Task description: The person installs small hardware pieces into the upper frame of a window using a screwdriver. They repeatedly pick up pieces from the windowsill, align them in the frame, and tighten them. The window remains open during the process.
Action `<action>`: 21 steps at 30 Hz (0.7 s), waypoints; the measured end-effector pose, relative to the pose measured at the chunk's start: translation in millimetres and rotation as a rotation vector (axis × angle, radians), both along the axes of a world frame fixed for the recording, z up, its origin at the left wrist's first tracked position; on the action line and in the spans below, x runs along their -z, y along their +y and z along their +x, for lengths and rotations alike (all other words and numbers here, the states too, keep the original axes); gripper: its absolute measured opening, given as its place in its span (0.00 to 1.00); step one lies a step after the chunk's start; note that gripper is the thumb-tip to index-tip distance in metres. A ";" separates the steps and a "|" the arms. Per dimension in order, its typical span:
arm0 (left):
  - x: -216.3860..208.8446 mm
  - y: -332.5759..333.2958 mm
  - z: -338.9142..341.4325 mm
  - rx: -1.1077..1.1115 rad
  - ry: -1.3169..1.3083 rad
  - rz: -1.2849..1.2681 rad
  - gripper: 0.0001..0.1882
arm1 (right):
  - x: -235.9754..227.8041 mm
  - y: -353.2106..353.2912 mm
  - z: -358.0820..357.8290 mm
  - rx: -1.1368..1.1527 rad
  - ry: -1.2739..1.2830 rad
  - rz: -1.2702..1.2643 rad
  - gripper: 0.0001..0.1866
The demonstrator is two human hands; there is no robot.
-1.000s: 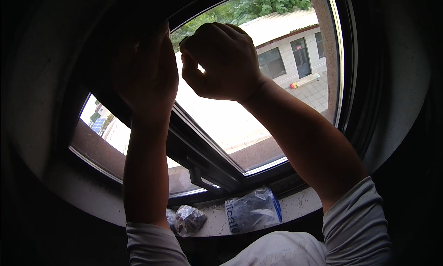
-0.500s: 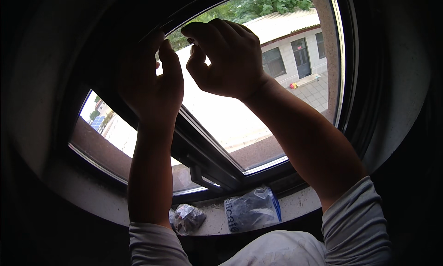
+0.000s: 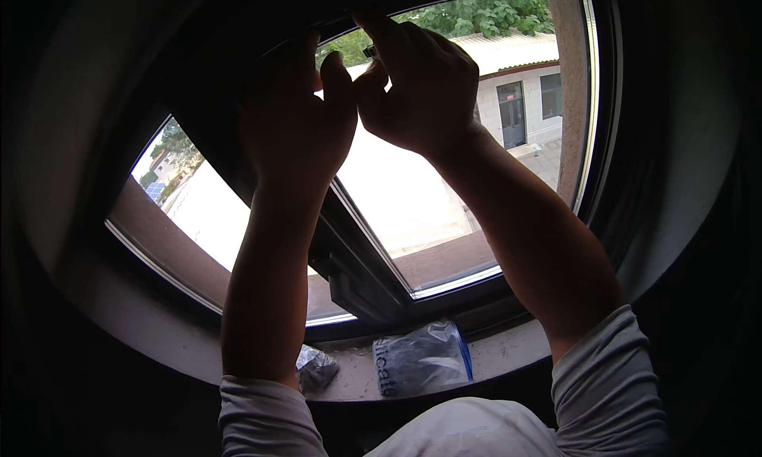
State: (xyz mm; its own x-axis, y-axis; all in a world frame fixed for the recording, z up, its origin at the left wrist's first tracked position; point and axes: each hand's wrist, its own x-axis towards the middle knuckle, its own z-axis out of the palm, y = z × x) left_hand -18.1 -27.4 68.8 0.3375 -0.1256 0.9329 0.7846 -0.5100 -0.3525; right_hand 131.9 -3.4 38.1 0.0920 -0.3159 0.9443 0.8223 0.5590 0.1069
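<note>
Background: one dark interior with one dark, smooth window frame (image 3: 357, 260), its straight members bowed by the lens, carrying two visible glass panes, left (image 3: 208, 211) and right (image 3: 413, 199). One angular dark handle (image 3: 343, 293) on the middle upright. Beyond the glass: one pale-walled building (image 3: 533, 101) with ribbed roof edge and one dark door (image 3: 512, 116); one mass of green, leafy foliage (image 3: 492, 17). One pale, speckled windowsill (image 3: 357, 382), bearing two visible bags: one clear plastic bag (image 3: 421, 360), roughly rectangular, blue-edged, dark contents; one crumpled, glossy plastic bag (image 3: 317, 370), rounded, partly behind the left forearm. Hands, two, bare, raised before the glass in near-silhouette. Right hand (image 3: 425, 84): thumb and forefinger pinched on one small, dark, blocky piece (image 3: 370, 51), located just below the upper frame; material too dim to tell. Left hand (image 3: 298, 132): just beside the right, thumb apart from forefinger, remaining fingers lost in shadow; whether they grip anything cannot be told. Sleeves, two: grey, wrinkled cloth, left (image 3: 270, 413) and right (image 3: 607, 385).
</note>
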 end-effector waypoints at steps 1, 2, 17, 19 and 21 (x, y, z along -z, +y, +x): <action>-0.7 -1.8 0.8 -0.029 0.002 -0.032 0.15 | 0.4 -0.3 -0.5 0.013 0.006 -0.018 0.32; -0.8 -2.2 0.7 -0.056 0.004 -0.063 0.15 | 0.9 -0.9 -0.7 0.026 0.012 -0.037 0.33; 3.8 3.2 -7.9 0.142 0.006 0.020 0.15 | 1.8 3.4 1.8 -0.018 -0.032 0.028 0.29; 2.2 4.4 -9.3 0.208 0.032 0.049 0.16 | 0.6 1.5 2.6 0.012 -0.050 0.025 0.29; 2.7 5.8 -10.6 0.256 0.041 0.041 0.16 | -1.4 2.0 1.5 0.047 -0.072 0.063 0.31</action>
State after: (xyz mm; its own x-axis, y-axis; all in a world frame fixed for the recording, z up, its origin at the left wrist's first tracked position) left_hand -28.7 -21.5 66.1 0.3276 -0.2494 0.9113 0.6166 -0.6744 -0.4062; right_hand 133.4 -1.4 39.5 0.0080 -0.3775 0.9260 0.8363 0.5102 0.2008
